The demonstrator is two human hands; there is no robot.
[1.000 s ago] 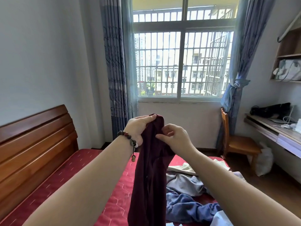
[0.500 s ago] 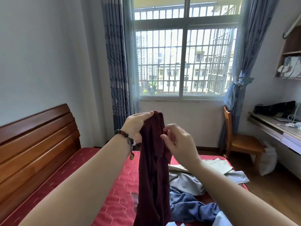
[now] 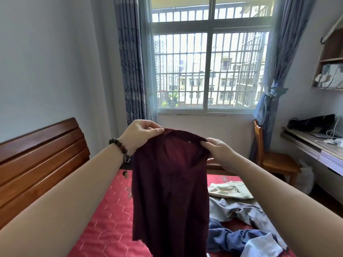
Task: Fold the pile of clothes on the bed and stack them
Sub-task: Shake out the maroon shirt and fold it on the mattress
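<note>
- The bed (image 3: 111, 225), with a red quilted cover and a wooden headboard (image 3: 37, 160), fills the lower part of the view; everything below is placed relative to it.
- Beyond the bed's far end is a barred window (image 3: 209, 71) with blue-grey curtains (image 3: 133, 71) on both sides.
- To the right of the bed stand a wooden chair (image 3: 272, 158) and, further right, a desk (image 3: 315, 145) with dark items and cables on it.
- A maroon garment (image 3: 168, 197) hangs above the middle of the bed, spread open at its top edge and draping straight down.
- On the bed's right half lies the pile of clothes (image 3: 241, 225): a cream piece farthest, then grey, then blue ones nearest.
- The left hand (image 3: 141, 134), with a bead bracelet (image 3: 120, 147) at the wrist, pinches the garment's top left corner.
- The right hand (image 3: 219, 153) grips the top right corner; the two hands are held apart, each clamped on the cloth.
</note>
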